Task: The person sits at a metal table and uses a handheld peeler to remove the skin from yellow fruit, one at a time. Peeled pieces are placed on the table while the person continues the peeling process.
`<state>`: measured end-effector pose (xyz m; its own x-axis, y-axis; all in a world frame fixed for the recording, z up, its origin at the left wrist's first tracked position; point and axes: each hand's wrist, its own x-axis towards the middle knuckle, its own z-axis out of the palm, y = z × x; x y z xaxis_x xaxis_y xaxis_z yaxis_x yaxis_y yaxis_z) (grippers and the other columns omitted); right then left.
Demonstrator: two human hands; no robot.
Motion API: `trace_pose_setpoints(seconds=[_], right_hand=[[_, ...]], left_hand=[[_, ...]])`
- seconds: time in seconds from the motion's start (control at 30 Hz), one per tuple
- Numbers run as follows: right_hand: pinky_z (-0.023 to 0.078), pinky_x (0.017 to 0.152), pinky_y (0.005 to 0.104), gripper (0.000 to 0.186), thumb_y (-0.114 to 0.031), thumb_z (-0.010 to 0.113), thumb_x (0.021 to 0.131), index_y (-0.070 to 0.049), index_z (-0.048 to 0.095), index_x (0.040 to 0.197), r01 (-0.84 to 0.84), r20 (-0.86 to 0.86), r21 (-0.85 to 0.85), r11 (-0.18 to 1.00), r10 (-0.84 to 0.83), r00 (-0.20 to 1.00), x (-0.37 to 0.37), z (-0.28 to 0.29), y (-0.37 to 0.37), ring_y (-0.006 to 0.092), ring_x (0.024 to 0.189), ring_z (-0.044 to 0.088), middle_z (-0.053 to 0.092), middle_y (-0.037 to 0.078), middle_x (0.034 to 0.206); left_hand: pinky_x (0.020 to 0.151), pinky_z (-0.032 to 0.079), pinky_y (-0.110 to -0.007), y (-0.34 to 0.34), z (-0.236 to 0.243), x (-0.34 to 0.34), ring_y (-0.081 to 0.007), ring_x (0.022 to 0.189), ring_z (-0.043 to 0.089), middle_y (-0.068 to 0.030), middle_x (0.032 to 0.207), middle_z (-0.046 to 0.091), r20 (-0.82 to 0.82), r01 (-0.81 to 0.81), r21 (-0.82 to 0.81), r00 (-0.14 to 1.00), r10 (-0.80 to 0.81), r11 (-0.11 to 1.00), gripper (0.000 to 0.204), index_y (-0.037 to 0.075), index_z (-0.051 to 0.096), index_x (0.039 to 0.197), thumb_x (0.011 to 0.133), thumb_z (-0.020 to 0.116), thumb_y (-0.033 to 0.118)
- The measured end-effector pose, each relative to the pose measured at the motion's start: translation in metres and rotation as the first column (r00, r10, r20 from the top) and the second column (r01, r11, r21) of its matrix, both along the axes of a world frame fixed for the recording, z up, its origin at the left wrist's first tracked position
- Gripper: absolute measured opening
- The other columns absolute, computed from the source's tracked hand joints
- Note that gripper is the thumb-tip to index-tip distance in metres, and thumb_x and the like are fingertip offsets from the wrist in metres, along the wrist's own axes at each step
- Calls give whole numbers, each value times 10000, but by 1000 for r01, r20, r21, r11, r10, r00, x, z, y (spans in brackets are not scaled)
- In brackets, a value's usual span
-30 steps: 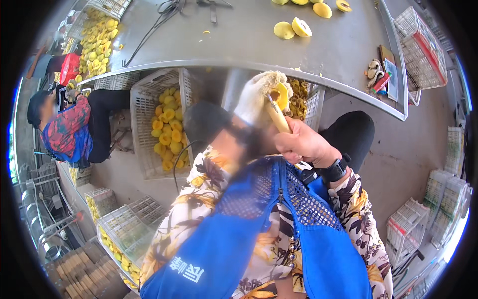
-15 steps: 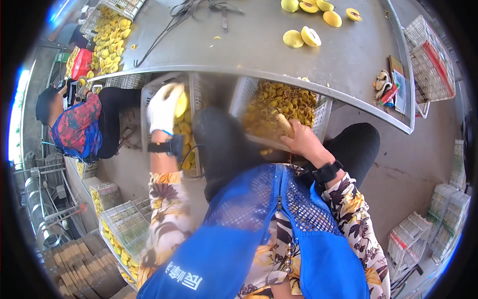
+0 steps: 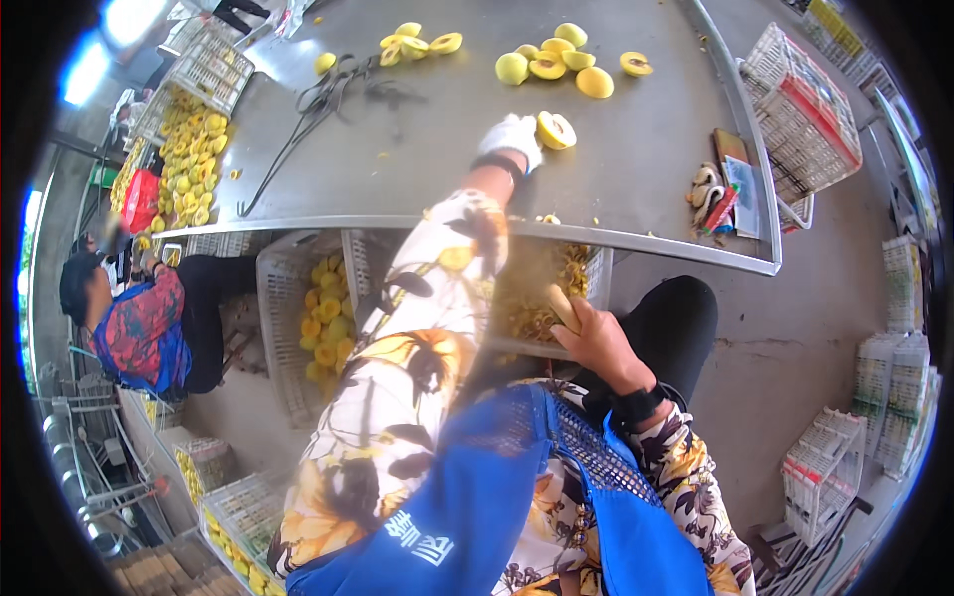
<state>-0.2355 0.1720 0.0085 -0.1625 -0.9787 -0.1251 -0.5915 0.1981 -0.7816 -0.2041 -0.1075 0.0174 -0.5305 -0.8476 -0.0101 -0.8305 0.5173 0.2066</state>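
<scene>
left hand [image 3: 513,141] swaps crate [image 3: 279,333] for table [image 3: 651,184]

it now lies just beside a cut fruit half [image 3: 556,130] there; its fingers are hidden, so i cannot tell its grip. the right hand [image 3: 598,345] clasps a pale-handled tool [image 3: 563,307]. the work seems between pieces.

The grey metal table [image 3: 328,189] carried a cut peach half [image 3: 556,130], its cut face showing. Beyond that half sat a cluster of yellow peaches [image 3: 594,83], some halved; another half [image 3: 636,65] lay beyond it to the right. Beyond it to the left were a smaller peach group [image 3: 412,47], a single peach [image 3: 324,63] and tangled dark cords [image 3: 338,94]. Far to its left, peach halves [image 3: 194,149] were heaped. Nearer than it lay peach scraps [image 3: 548,219]; well to its right, a soiled white cloth bundle [image 3: 705,187], a red item [image 3: 722,211] and a bluish sheet [image 3: 742,194].
</scene>
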Motion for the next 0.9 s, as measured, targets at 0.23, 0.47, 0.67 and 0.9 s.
trace_pose_setpoints(seconds=[0.23, 0.47, 0.67, 0.9], right_hand=[[463, 630, 395, 368, -206, 625, 743, 11, 510, 1016, 148, 118, 25, 989, -150, 982, -12, 15, -12, 397, 729, 587, 573, 247, 741], [464, 725, 354, 489, -244, 640, 740, -17, 467, 1138, 333, 265, -151, 931, -287, 921, -10, 38, -53, 352, 829, 600, 612, 213, 855], [456, 698, 283, 484, -229, 674, 739, 7, 477, 1113, 295, 313, -244, 924, -213, 925, -6, 34, -58, 181, 786, 581, 608, 122, 861], [410, 558, 205, 295, -212, 624, 821, 7, 536, 997, 437, 841, 120, 891, -325, 432, 37, 35, -59, 50, 651, 477, 550, -14, 785]], left_hand=[[589, 472, -295, 5, 30, 44, -176, 717, 601, -40, 762, 619, -408, 133, 816, 822, 397, 563, 306, 103, 593, 972, 709, 653, 249], [621, 485, -327, 41, 23, 100, -225, 706, 587, -56, 919, 603, -596, 577, 65, 677, -432, 814, 251, 42, 550, 1005, 804, 554, 192], [849, 431, -297, 107, 8, 95, -178, 987, 537, -96, 1106, 558, -632, 393, 758, 639, 438, 521, 391, 27, 458, 1175, 920, 370, 310], [766, 458, -268, 158, -14, 85, -138, 930, 536, -64, 1043, 561, -745, 388, 562, -148, 651, 731, 377, 25, 502, 1140, 904, 459, 316]])
